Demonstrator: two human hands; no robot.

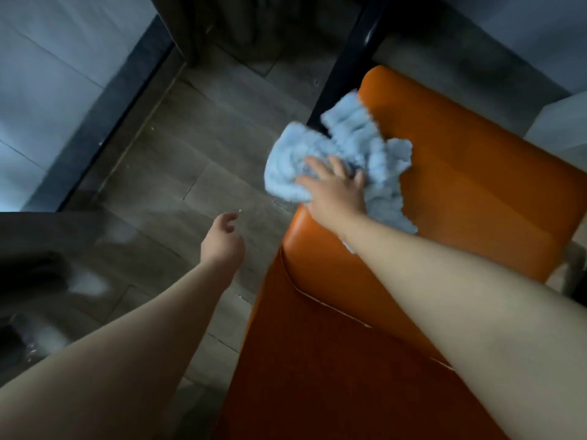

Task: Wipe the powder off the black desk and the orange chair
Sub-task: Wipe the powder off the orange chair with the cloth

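The orange chair [470, 185] fills the right half of the head view, its seat seen from above and its backrest nearest me. A crumpled light blue cloth [352, 144] lies on the seat's left edge and partly overhangs it. My right hand [333, 188] presses on the cloth with fingers spread. My left hand [222, 242] hangs over the floor left of the chair, fingers loosely curled, holding nothing. A black desk leg [343, 61] rises behind the chair; the desk top is out of view.
Grey wood-pattern floor [190, 173] spreads left of the chair. A pale wall with a dark skirting [104, 122] runs along the left. A dark blurred shape [28, 274] sits at the lower left. A white panel [562, 122] stands at the right edge.
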